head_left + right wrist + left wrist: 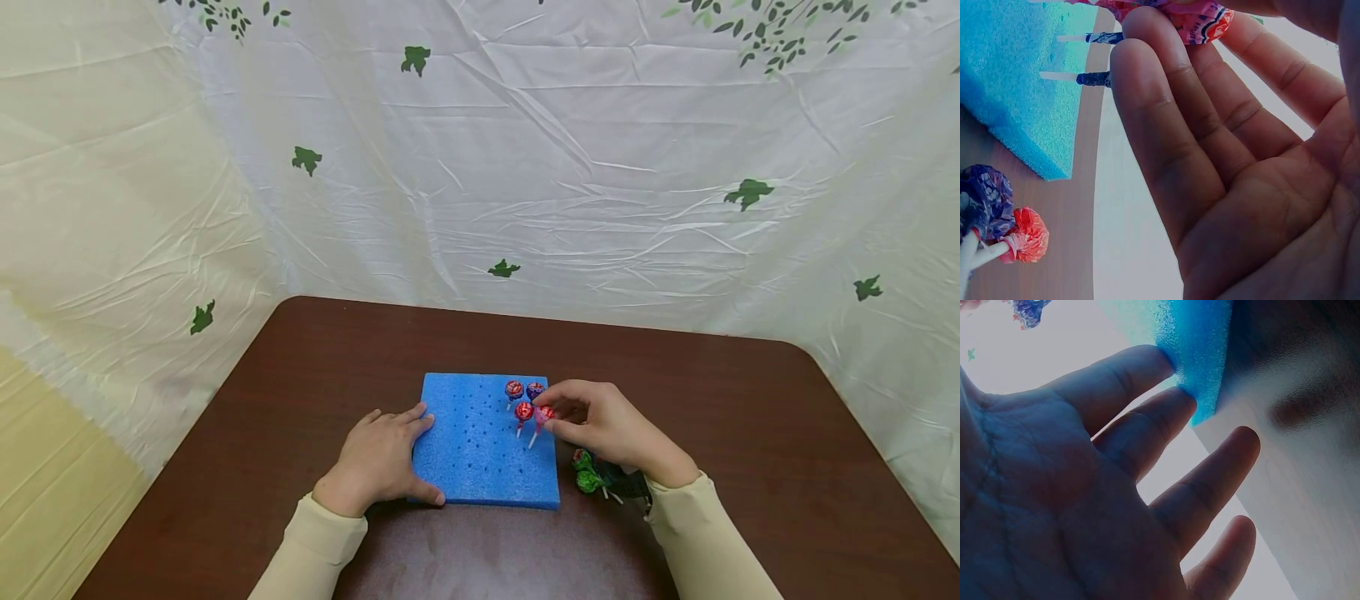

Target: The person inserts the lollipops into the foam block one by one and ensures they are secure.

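Observation:
My right hand [611, 423] pinches a pink-and-red wrapped lollipop [1207, 24] by its head over the right part of a blue foam board [480, 475]. Its white stick points down at the board; whether the tip sits in a hole I cannot tell. Close by, a red lollipop [513, 389], a purple one [535, 389] and another red one [523, 411] stand in the foam. My left hand [382, 457] touches the board's left side with fingers spread and thumb at the near corner. In the left wrist view two fingertips [1163, 362] meet the foam's edge.
Green-wrapped lollipops [588, 481] lie on the brown table [360, 342] right of the board, partly under my right forearm. In the right wrist view, a purple lollipop [988, 197] and a red one [1030, 235] lie there too. A white leaf-patterned cloth [600, 208] hangs behind.

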The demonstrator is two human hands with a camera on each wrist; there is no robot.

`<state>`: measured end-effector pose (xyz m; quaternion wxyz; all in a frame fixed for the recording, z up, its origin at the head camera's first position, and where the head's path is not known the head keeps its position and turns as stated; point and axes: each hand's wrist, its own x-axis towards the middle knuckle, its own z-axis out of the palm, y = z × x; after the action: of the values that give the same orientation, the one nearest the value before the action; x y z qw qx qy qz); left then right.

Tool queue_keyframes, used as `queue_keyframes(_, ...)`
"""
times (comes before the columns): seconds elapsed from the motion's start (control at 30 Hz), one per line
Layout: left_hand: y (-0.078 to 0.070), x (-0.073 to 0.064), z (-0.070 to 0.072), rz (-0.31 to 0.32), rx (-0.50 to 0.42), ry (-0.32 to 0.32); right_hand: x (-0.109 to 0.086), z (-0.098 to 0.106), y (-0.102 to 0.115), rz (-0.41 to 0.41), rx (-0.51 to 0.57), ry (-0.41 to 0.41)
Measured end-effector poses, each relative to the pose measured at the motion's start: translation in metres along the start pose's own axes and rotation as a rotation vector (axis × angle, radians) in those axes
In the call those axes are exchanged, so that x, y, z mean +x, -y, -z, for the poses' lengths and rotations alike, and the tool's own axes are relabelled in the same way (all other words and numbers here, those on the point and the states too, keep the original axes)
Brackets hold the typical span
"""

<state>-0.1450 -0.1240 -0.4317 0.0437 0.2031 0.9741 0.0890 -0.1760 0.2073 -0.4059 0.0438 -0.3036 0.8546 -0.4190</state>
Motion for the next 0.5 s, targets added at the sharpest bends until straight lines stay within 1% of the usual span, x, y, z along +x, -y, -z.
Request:
queue_keyframes(0.3,-0.0013,-0.0006,-0.0005,0.0,0.009,-0.001,-0.0002,-0.0022,0.0012,0.006,0.031,0.018)
queue_keyframes(0.5,-0.0023,-0.0008,-0.0014,0.001,0.014,-0.001,-0.0009,-0.0019,0.0003,0.043,0.005,0.007)
